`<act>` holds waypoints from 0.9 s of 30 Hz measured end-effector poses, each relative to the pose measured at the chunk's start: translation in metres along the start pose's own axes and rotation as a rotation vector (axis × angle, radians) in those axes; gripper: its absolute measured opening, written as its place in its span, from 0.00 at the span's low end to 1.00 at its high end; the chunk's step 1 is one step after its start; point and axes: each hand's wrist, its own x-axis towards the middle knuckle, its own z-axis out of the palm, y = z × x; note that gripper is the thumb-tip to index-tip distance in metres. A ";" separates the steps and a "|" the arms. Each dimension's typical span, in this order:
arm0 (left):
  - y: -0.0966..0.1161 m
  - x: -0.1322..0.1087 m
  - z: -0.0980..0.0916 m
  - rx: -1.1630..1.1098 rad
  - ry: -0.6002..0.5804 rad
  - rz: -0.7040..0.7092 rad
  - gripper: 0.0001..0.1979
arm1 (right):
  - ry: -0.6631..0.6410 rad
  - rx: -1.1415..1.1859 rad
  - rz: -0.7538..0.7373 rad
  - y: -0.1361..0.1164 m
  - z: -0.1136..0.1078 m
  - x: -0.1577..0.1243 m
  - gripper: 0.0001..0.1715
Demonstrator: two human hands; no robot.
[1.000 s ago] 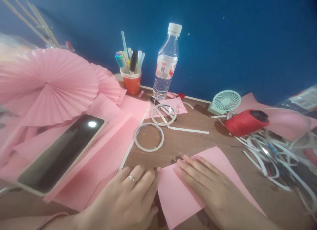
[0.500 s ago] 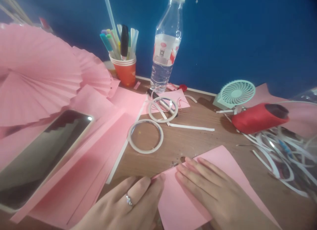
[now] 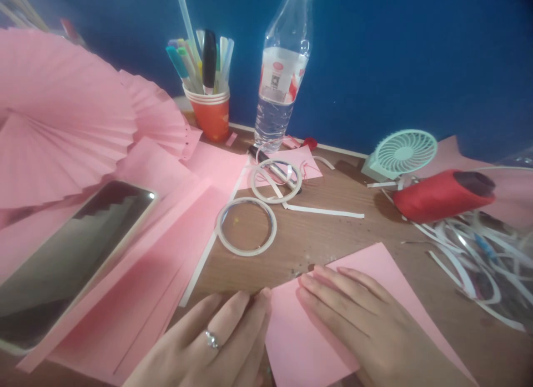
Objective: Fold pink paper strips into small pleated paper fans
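A folded sheet of pink paper (image 3: 300,331) lies on the wooden table at the bottom centre. My right hand (image 3: 358,320) rests flat on it, fingers stretched out towards its upper left edge. At the sheet's left corner is my left hand (image 3: 220,337), with a ring on one finger. Its fingers are bent and close together, the index fingertip touching the paper's edge; the thumb is hidden, so whether it pinches the paper is unclear. Two rolls of tape (image 3: 246,252) lie beyond the hands, one slightly overlapping the other.
Pink sheets (image 3: 166,265) and a phone (image 3: 79,254) lie left, near pleated pink fans (image 3: 62,109). Behind stand a cup of pens (image 3: 212,117) and a water bottle (image 3: 277,87). On the right are a green fan (image 3: 406,152), a red object (image 3: 437,198) and white strips (image 3: 470,265).
The view has shifted slightly. My left hand has moved a little left, its fingertips now at the paper's corner. My right hand stays flat on the sheet.
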 end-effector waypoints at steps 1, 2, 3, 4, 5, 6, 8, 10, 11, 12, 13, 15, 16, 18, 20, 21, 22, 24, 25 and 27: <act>0.000 -0.001 0.000 0.013 -0.008 0.007 0.15 | 0.004 0.006 0.001 0.000 0.000 0.000 0.23; 0.001 -0.002 -0.001 0.029 -0.015 0.017 0.15 | 0.011 0.010 0.002 0.000 -0.001 0.000 0.23; 0.001 -0.003 -0.001 0.044 -0.020 0.034 0.15 | 0.016 0.012 0.005 -0.001 -0.001 0.001 0.22; 0.001 -0.004 -0.001 0.060 -0.016 0.050 0.15 | 0.019 0.015 0.006 -0.001 -0.001 0.001 0.22; 0.002 -0.005 -0.001 0.073 -0.005 0.059 0.15 | 0.020 0.017 0.006 -0.001 -0.002 0.001 0.22; 0.002 -0.005 -0.001 0.082 0.016 0.060 0.15 | 0.018 0.019 0.004 -0.001 -0.002 0.002 0.22; 0.003 -0.005 -0.001 0.082 0.058 0.042 0.14 | 0.013 0.021 0.004 -0.001 -0.002 0.002 0.22; 0.003 -0.004 -0.001 0.067 0.086 0.008 0.12 | 0.012 0.021 0.007 -0.002 -0.001 0.002 0.23; 0.003 -0.002 -0.001 0.053 0.095 -0.003 0.11 | 0.010 0.022 0.006 -0.002 -0.001 0.002 0.23; 0.002 0.000 -0.002 0.033 0.097 -0.008 0.12 | 0.006 0.021 0.005 -0.002 -0.001 0.002 0.23; 0.002 0.003 -0.002 0.009 0.092 -0.009 0.12 | 0.003 0.021 0.004 -0.002 -0.001 0.002 0.23; 0.000 0.008 -0.003 -0.051 0.064 -0.011 0.14 | 0.001 0.020 -0.002 -0.002 -0.001 0.001 0.24; 0.000 0.010 -0.004 -0.081 0.044 -0.008 0.15 | 0.000 0.018 -0.001 -0.002 -0.001 0.001 0.24; -0.002 0.012 -0.003 -0.117 0.003 0.018 0.18 | 0.005 0.012 -0.002 -0.002 0.000 0.000 0.23; -0.003 0.011 -0.001 -0.113 -0.019 0.052 0.18 | 0.018 0.006 -0.008 -0.002 0.002 0.000 0.23; -0.004 0.010 0.000 -0.104 -0.022 0.068 0.18 | 0.025 0.004 -0.011 -0.002 0.002 -0.001 0.23; -0.004 0.009 0.001 -0.091 -0.020 0.079 0.18 | 0.032 0.001 -0.016 -0.002 0.003 -0.001 0.23; -0.005 0.008 0.003 -0.069 -0.015 0.089 0.18 | 0.028 -0.002 -0.020 -0.002 0.003 -0.001 0.23; -0.005 0.007 0.004 -0.061 -0.017 0.095 0.18 | 0.017 -0.003 -0.019 -0.002 0.002 0.000 0.23; -0.004 0.008 0.004 -0.050 -0.031 0.102 0.18 | 0.009 -0.002 -0.013 -0.002 0.001 0.000 0.23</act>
